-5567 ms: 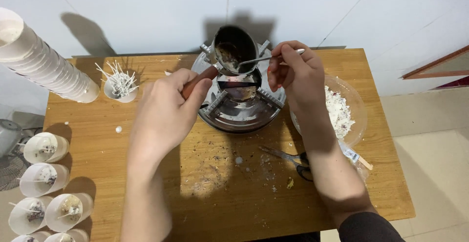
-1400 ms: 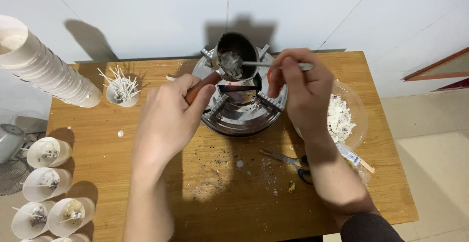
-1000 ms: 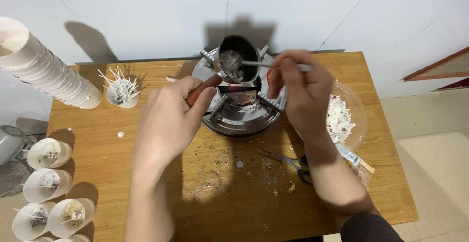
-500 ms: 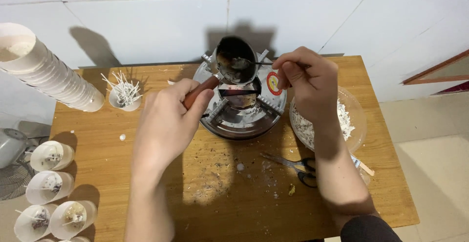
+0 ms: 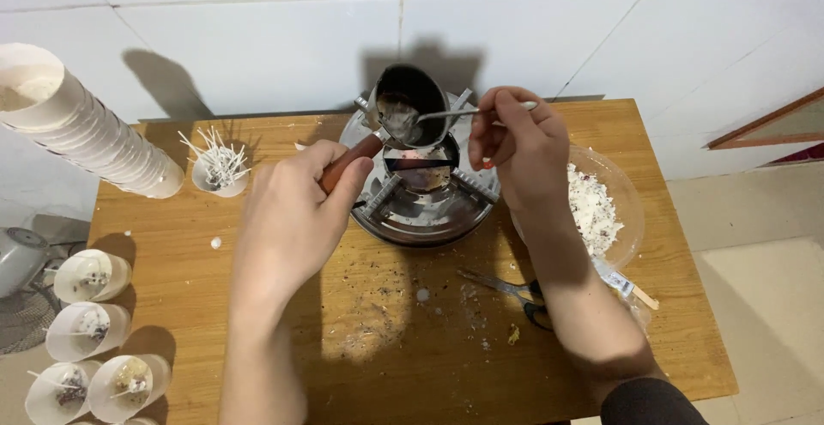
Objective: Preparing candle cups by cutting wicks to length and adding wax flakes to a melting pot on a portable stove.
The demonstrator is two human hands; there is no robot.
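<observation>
Small dark pot (image 5: pixel 412 99): metal, tilted, held above the round metal burner stand (image 5: pixel 422 202) at the table's far edge, close to the white tiled wall (image 5: pixel 257 30); pale contents inside.
Left hand (image 5: pixel 292 219): fingers curled tight round the pot's reddish-brown handle (image 5: pixel 350 159), thumb pressed along it.
Right hand (image 5: pixel 522 146): fingertips pinched together on the handle of a metal spoon (image 5: pixel 446 114), whose bowl sits inside the pot.
Clear bowl (image 5: pixel 627 210): right of the stand, partly under the right wrist, holding white flakes.
Scissors (image 5: pixel 515 292): flat on the wooden table (image 5: pixel 172 219), near the right forearm.
Clear packet with a small white label (image 5: pixel 620 283): at the bowl's near rim.
White cup of wicks (image 5: pixel 219 167): left of the stand.
Stack of white paper cups (image 5: pixel 86 133): lying sideways past the table's left corner.
Filled white cups (image 5: pixel 90 275): off the left edge, in a row.
Open room: bare, crumb-speckled tabletop between the forearms and along the near edge.
</observation>
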